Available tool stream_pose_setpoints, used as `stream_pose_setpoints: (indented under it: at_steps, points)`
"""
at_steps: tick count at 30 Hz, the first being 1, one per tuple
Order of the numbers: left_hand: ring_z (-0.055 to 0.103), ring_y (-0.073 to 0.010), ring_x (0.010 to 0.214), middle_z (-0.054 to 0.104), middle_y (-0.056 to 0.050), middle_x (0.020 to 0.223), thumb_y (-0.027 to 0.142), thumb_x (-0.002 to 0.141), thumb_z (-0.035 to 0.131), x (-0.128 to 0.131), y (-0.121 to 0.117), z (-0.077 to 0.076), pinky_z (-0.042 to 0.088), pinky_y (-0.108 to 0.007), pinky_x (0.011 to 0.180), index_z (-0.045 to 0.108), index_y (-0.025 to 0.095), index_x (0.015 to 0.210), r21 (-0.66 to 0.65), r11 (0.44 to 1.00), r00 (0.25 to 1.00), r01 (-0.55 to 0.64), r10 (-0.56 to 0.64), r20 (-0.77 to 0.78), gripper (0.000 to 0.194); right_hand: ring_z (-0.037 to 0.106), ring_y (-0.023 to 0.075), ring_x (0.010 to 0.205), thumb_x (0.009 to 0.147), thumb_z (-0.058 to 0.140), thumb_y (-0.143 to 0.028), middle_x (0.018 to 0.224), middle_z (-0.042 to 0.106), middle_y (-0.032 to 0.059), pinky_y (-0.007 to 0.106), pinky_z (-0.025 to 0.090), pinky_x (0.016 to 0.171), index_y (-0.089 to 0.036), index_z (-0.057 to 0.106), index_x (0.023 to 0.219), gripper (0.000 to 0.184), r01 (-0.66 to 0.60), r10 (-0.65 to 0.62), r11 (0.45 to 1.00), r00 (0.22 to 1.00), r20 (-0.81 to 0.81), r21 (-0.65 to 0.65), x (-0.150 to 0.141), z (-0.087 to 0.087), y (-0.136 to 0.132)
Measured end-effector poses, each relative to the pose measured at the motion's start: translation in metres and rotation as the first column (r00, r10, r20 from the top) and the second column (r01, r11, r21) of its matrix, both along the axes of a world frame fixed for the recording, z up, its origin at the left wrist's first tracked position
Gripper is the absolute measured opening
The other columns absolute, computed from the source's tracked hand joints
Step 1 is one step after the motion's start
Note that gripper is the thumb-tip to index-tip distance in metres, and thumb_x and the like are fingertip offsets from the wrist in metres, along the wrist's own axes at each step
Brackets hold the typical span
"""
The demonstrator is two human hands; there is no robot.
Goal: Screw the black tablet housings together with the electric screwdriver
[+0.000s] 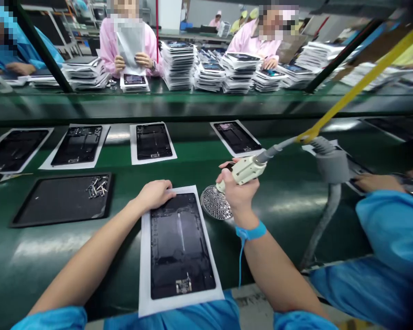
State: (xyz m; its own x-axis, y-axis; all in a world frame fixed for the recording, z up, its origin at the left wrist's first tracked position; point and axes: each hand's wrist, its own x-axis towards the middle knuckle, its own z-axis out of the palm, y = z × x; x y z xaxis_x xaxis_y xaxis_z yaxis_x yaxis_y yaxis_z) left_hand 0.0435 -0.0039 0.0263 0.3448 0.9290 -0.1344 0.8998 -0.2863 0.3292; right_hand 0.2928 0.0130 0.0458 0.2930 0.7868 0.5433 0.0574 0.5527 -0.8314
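Note:
In front of me a black tablet housing (182,247) lies on a white sheet (145,275). My left hand (155,195) is closed at its far left corner, thumb on the housing's edge, the other fingers partly hidden. My right hand (239,190) is wrapped round a cream electric screwdriver (246,169), with a blue strap on the wrist. Under the tool sits a round metal screw plate (216,202) with many small holes. The screwdriver's tip is hidden behind the hand. A grey cable runs from its rear end to a yellow strap (365,85).
A black tray (62,201) with small metal parts (97,187) lies left. Several housings on sheets, including one tablet (154,141), line the green belt (192,149). At right are a grey hose (325,224) and a co-worker's sleeve (392,224). Stacks (178,66) and people stand beyond.

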Motion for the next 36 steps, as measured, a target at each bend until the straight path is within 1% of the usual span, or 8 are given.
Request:
stream_pose_setpoints:
  at_steps: [2,3,6,10,21,28,33,36]
  points:
    - [0.067,-0.0225,0.084,0.070,-0.005,0.090,0.038,0.096,0.059,0.002,0.012,0.002,0.046,-0.031,0.071,0.069,0.021,0.087,-0.046,0.997,0.998,0.057,-0.056,0.014,0.022,0.059,0.0083,0.047,0.080,0.074,-0.024,0.082,0.070,-0.0031,0.023,0.052,0.046,-0.023,0.061,0.105,0.028,-0.004,0.004,1.000,1.000,-0.012,-0.004,0.000,-0.005,0.004]
    - [0.066,-0.0217,0.084,0.070,-0.005,0.090,0.037,0.097,0.058,0.000,0.019,0.001,0.046,-0.030,0.070,0.069,0.022,0.084,-0.026,0.998,0.998,0.056,-0.056,0.021,0.023,0.059,0.0082,0.047,0.080,0.074,-0.023,0.082,0.071,-0.0029,0.023,0.052,0.046,-0.023,0.061,0.104,0.028,-0.006,0.006,1.000,1.000,-0.010,-0.004,-0.001,-0.007,0.006]
    - [0.066,-0.0218,0.089,0.068,-0.006,0.095,0.037,0.097,0.057,-0.007,0.038,-0.004,0.046,-0.030,0.074,0.070,0.021,0.087,0.093,0.995,0.998,-0.033,0.029,0.051,0.023,0.059,0.0076,0.047,0.080,0.074,-0.024,0.086,0.071,-0.0017,0.023,0.053,0.046,-0.023,0.063,0.101,0.024,0.007,-0.007,1.000,1.000,0.017,-0.009,-0.002,-0.011,0.012]
    - [0.065,-0.0219,0.093,0.068,-0.006,0.097,0.037,0.097,0.056,-0.015,0.054,-0.015,0.047,-0.031,0.079,0.071,0.021,0.088,0.156,0.983,0.990,-0.093,0.074,0.121,0.024,0.058,0.0070,0.046,0.080,0.075,-0.027,0.085,0.069,-0.0022,0.022,0.051,0.044,-0.022,0.062,0.101,0.025,0.029,-0.029,0.999,1.000,0.008,-0.028,0.000,-0.012,0.015]
    - [0.064,-0.0230,0.093,0.069,-0.005,0.094,0.039,0.096,0.054,-0.016,0.054,-0.024,0.049,-0.032,0.079,0.071,0.023,0.086,0.206,0.973,0.982,-0.101,0.064,0.179,0.026,0.058,0.0077,0.046,0.080,0.075,-0.032,0.075,0.067,-0.0047,0.022,0.050,0.044,-0.022,0.062,0.102,0.028,0.036,-0.035,0.997,0.999,0.020,-0.064,-0.001,-0.015,0.015]
    - [0.064,-0.0235,0.094,0.069,-0.006,0.094,0.039,0.096,0.055,-0.015,0.054,-0.024,0.049,-0.032,0.081,0.072,0.023,0.088,0.204,0.973,0.983,-0.103,0.068,0.171,0.026,0.058,0.0087,0.047,0.078,0.075,-0.026,0.073,0.066,-0.0050,0.024,0.051,0.046,-0.021,0.063,0.100,0.026,0.040,-0.040,0.997,0.999,0.009,-0.072,0.002,-0.014,0.017]
    - [0.064,-0.0229,0.096,0.069,-0.005,0.096,0.037,0.097,0.056,-0.013,0.052,-0.024,0.048,-0.032,0.081,0.072,0.022,0.089,0.200,0.974,0.981,-0.109,0.073,0.182,0.023,0.058,0.0082,0.045,0.083,0.071,-0.025,0.083,0.066,-0.0027,0.024,0.050,0.044,-0.023,0.059,0.099,0.021,-0.014,0.012,0.999,0.999,-0.046,-0.038,-0.010,0.004,-0.008]
    - [0.064,-0.0226,0.095,0.069,-0.005,0.096,0.038,0.097,0.057,-0.011,0.051,-0.025,0.048,-0.031,0.082,0.073,0.022,0.090,0.202,0.973,0.980,-0.116,0.078,0.184,0.023,0.060,0.0094,0.045,0.087,0.069,-0.027,0.090,0.066,-0.0019,0.024,0.050,0.040,-0.026,0.057,0.105,0.022,-0.214,0.208,0.974,0.975,-0.078,-0.071,-0.027,0.009,-0.040]
